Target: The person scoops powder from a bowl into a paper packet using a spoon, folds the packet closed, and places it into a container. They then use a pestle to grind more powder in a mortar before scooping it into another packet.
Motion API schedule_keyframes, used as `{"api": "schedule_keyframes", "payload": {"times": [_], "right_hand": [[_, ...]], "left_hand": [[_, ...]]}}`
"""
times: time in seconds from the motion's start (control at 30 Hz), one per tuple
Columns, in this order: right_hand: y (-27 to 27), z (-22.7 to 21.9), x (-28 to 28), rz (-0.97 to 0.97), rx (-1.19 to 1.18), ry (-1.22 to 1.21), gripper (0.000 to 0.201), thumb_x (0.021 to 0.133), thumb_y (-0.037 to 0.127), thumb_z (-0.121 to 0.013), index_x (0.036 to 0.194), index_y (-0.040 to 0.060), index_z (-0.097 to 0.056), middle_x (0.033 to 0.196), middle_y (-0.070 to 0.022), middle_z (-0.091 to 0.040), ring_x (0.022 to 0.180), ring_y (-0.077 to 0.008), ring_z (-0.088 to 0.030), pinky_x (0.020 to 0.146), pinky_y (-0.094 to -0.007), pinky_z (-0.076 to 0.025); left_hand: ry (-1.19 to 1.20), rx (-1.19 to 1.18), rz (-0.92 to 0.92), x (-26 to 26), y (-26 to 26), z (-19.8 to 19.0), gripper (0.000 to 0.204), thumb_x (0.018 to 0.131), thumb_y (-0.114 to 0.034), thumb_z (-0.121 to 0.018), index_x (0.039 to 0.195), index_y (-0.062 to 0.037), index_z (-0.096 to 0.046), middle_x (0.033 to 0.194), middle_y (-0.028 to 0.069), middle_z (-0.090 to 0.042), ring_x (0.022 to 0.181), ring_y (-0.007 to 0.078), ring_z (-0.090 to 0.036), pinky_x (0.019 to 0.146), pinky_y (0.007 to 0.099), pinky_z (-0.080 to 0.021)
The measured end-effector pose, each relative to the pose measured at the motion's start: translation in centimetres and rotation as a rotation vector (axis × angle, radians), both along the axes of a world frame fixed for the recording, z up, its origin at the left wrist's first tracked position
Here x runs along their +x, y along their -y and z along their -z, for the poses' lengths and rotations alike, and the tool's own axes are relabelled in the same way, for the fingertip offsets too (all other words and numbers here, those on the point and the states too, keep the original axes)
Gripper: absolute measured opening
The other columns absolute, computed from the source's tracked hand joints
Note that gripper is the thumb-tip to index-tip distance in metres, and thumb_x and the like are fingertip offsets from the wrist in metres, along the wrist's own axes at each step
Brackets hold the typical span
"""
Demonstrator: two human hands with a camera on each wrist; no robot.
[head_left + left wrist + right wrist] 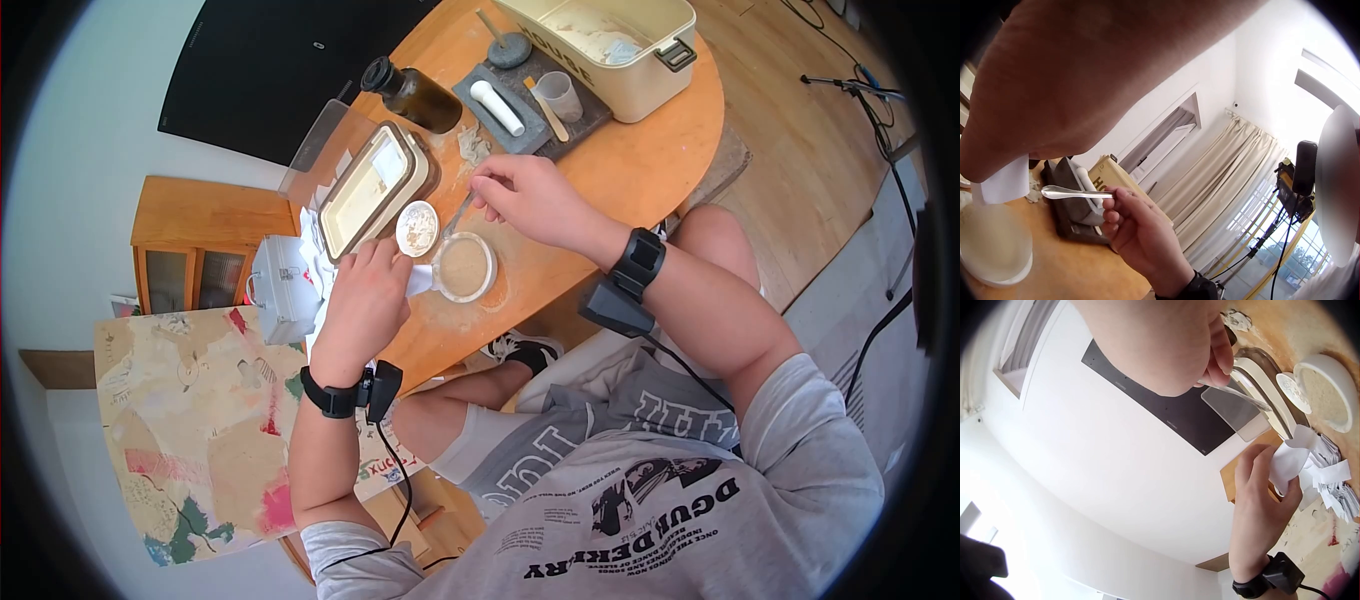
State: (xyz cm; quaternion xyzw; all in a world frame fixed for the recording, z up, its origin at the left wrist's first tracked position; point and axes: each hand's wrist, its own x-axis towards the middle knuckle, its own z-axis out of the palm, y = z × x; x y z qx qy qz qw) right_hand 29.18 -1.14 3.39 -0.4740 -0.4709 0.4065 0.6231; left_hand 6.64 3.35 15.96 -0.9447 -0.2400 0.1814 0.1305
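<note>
pinching a spoon-like metal tool (pixel 1063 193) in the right hand (pixel 535 200), over the wooden table (pixel 635 170), holding curled white paper (pixel 1289 464) with the left hand (pixel 366 302), close to the round white bowl (pixel 465 298) of beige powder (pixel 465 266) and the small white dish (pixel 403 245), with both hands apart

Left fingers (pixel 1262 464) holding white paper (pixel 1289 464), right fingers (pixel 1221 357) gripping utensil (pixel 1244 397), bowl (pixel 1329 360)

Wooden table (pixel 640 165), rounded end; I see pale dust (pixel 505 290) round the bowl (pixel 466 298). Clock from the sitter's eyes, bowl as hub: dish (pixel 405 236) at ten, near; cream tray (pixel 350 214) past it. Papers (pixel 1335 472) between nine and ten. Bottle (pixel 422 102), past eleven. Tissue (pixel 474 146), twelve. Dark board (pixel 593 117) toward one, cream bin (pixel 650 90) beside it.
</note>
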Motion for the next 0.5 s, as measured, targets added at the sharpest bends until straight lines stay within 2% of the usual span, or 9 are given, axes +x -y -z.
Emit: {"api": "schedule_keyframes", "payload": {"times": [0.1,0.17,0.3,0.37,0.5], "right_hand": [[-0.1,0.2,0.0,0.005,0.007,0.006,0.024,0.098,0.017,-0.056,0.093,-0.0034,-0.067,0.078,-0.0116,-0.072,0.067,-0.0190,-0.071,0.066,-0.0330,-0.056],[-0.1,0.3,-0.1,0.005,0.012,0.007,0.024,0.098,0.017,-0.056,0.093,-0.0033,-0.067,0.078,-0.0115,-0.072,0.067,-0.0190,-0.071,0.066,-0.0330,-0.056],[-0.1,0.0,0.0,0.004,0.004,0.000,0.024,0.098,0.017,-0.057,0.094,-0.0032,-0.068,0.077,-0.0114,-0.072,0.067,-0.0187,-0.071,0.066,-0.0327,-0.056],[0.1,0.0,0.0,0.001,0.000,-0.006,0.024,0.098,0.017,-0.057,0.094,-0.0033,-0.068,0.077,-0.0114,-0.072,0.067,-0.0186,-0.071,0.066,-0.0326,-0.056],[0.0,0.0,-0.1,0.005,-0.009,-0.024,0.023,0.098,0.017,-0.056,0.096,-0.0029,-0.067,0.079,-0.0115,-0.072,0.067,-0.0184,-0.071,0.066,-0.0320,-0.056]], "left_hand": [[0.001,0.022,0.018,0.1,0.0,0.1,0.045,0.067,-0.004,-0.071,0.111,-0.0021,-0.060,0.119,0.0119,-0.056,0.114,0.0299,-0.053,0.094,0.0407,-0.044],[0.032,0.054,0.089,0.1,0.0,0.2,0.033,0.070,-0.005,-0.068,0.102,-0.0016,-0.060,0.113,0.0121,-0.057,0.109,0.0285,-0.054,0.091,0.0403,-0.045],[0.059,0.057,0.074,0.3,0.0,0.2,0.033,0.070,-0.005,-0.068,0.102,-0.0013,-0.060,0.113,0.0121,-0.057,0.109,0.0289,-0.054,0.091,0.0404,-0.045],[0.045,0.024,0.023,0.0,-0.1,0.3,0.039,0.070,-0.006,-0.070,0.106,-0.0016,-0.059,0.118,0.0133,-0.056,0.112,0.0313,-0.054,0.093,0.0410,-0.045],[0.097,-0.042,-0.076,-1.5,-0.3,0.0,0.043,0.071,-0.005,-0.071,0.111,-0.0006,-0.059,0.118,0.0154,-0.057,0.113,0.0336,-0.054,0.094,0.0424,-0.045]]}}
